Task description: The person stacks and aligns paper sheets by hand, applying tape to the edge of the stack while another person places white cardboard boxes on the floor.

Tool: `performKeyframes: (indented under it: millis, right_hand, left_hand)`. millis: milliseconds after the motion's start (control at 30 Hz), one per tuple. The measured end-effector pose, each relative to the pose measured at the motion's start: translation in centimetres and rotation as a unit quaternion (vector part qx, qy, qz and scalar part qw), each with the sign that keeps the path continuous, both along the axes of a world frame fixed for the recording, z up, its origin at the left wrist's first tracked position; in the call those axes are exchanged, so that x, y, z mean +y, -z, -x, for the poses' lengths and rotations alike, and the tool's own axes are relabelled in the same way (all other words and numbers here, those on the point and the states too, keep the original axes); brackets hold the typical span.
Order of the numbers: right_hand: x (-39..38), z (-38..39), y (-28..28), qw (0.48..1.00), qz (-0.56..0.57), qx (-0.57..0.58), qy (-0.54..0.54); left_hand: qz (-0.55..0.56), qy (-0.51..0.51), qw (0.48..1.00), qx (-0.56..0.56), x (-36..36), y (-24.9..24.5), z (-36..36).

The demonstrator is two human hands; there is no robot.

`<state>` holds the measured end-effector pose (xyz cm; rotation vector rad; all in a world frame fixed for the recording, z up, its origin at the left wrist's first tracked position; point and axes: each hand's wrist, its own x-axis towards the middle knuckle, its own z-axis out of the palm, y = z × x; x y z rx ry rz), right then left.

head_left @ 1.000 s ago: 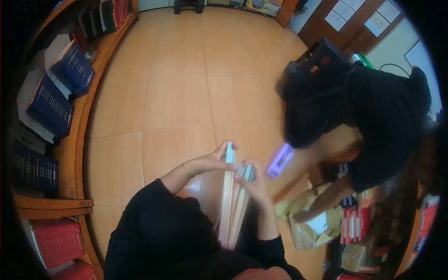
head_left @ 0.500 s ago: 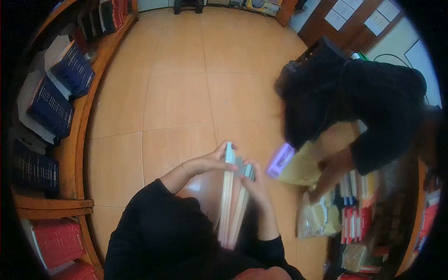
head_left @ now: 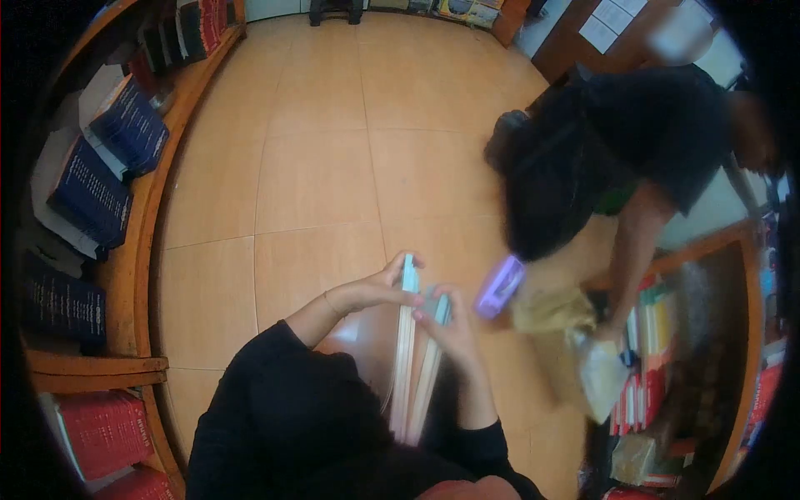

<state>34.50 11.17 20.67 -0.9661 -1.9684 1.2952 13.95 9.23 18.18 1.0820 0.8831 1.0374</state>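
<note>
Both of my hands hold books upright over my lap, seen nearly spine- or edge-on. My left hand [head_left: 379,290] is closed on the left book [head_left: 405,350], thumb across its near side and fingers behind its top. Closed on the right book [head_left: 429,367] is my right hand [head_left: 454,333], its thumb reaching toward the left book. The two books lean together at the bottom and stand slightly apart at the top. A grey surface shows between them. Their covers and titles cannot be read from here.
A purple plastic object [head_left: 500,287] lies on the tiled floor [head_left: 317,183]. At right, a co-worker [head_left: 650,125] bends over a pale packet [head_left: 602,375] beside a low bookshelf [head_left: 746,333]. Brown wrapping [head_left: 554,312] lies near it. A wooden bookcase [head_left: 137,275] lines the left.
The co-worker's body has risen a little, and their arm has moved right with the pale packet toward the shelf. My right hand and its book have tilted slightly left.
</note>
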Motion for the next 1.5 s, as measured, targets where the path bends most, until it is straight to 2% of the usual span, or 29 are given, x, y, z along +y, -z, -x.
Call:
performKeyframes:
  millis: [167, 467, 667, 767, 1067, 1300, 1500]
  right_hand:
    - [-0.2, 0.1, -0.3, 0.998, 0.059, 0.026, -0.003]
    - [-0.1, -0.2, 0.9, 0.994, 0.103, 0.046, -0.006]
    - [0.0, -0.4, 0.3, 0.997, 0.077, 0.031, -0.011]
    - [-0.3, -0.2, -0.1, 0.992, 0.119, 0.034, 0.003]
    - [-0.3, -0.1, 0.0, 0.998, 0.061, 0.025, 0.01]
    - [-0.3, -0.3, 0.4, 0.997, 0.07, 0.034, 0.009]
    - [-0.3, -0.3, -0.2, 0.996, 0.081, 0.021, 0.012]
  left_hand:
    - [0.011, 0.007, 1.0, 0.004, -0.1, -0.4, 0.1]
    - [0.01, 0.002, 1.0, 0.002, -0.1, -0.3, 0.0]
    - [-0.003, 0.003, 1.0, 0.004, -0.1, 0.1, 0.0]
    - [-0.006, 0.0, 1.0, 0.008, -0.2, -0.1, 0.1]
    - [0.004, 0.006, 1.0, -0.007, -0.3, -0.7, 0.1]
    - [0.015, 0.009, 0.999, -0.03, -0.5, -0.9, -0.1]
    - [0.002, -0.001, 1.0, -0.002, -0.3, -0.8, 0.0]
